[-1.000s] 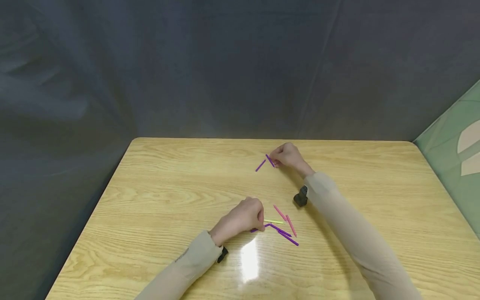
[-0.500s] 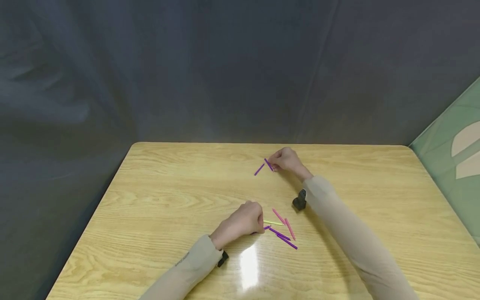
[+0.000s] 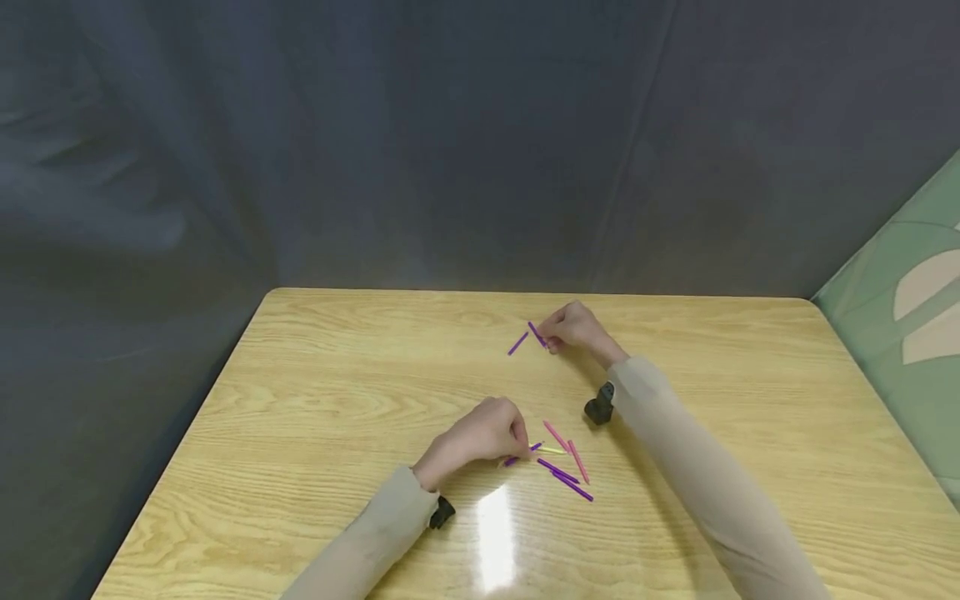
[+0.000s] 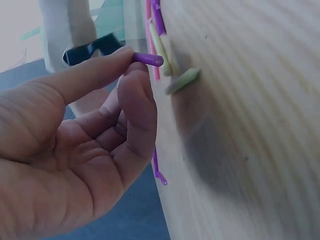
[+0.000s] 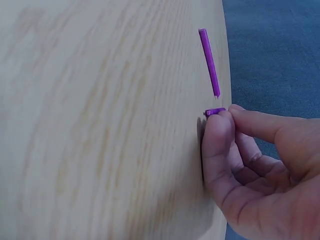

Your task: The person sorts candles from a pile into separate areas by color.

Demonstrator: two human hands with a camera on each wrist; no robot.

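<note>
My left hand (image 3: 487, 433) pinches a thin purple stick (image 4: 147, 59) between thumb and index finger, just above the table; the other fingers are curled. Beside it lie a yellow-green stick (image 3: 551, 451), a pink stick (image 3: 556, 435), a second pink stick (image 3: 578, 462) and two purple sticks, one (image 3: 558, 471) partly alongside the other (image 3: 572, 486). In the left wrist view a short yellow-green piece (image 4: 182, 81) lies under the fingers. Farther back, my right hand (image 3: 574, 327) pinches a purple stick (image 5: 215, 111) at the table, near the end of another purple stick (image 5: 210, 62).
The wooden table (image 3: 337, 375) ends at a dark curtain (image 3: 450, 167) behind and to the left. A green panel (image 3: 900, 333) stands at the right. Each wrist carries a small black camera, such as the right one (image 3: 600, 405). Light reflects off the table's front.
My left hand has raised its purple stick slightly off the table, so more of it shows. The right hand keeps its grip in the same place. The head view has shifted a little.
</note>
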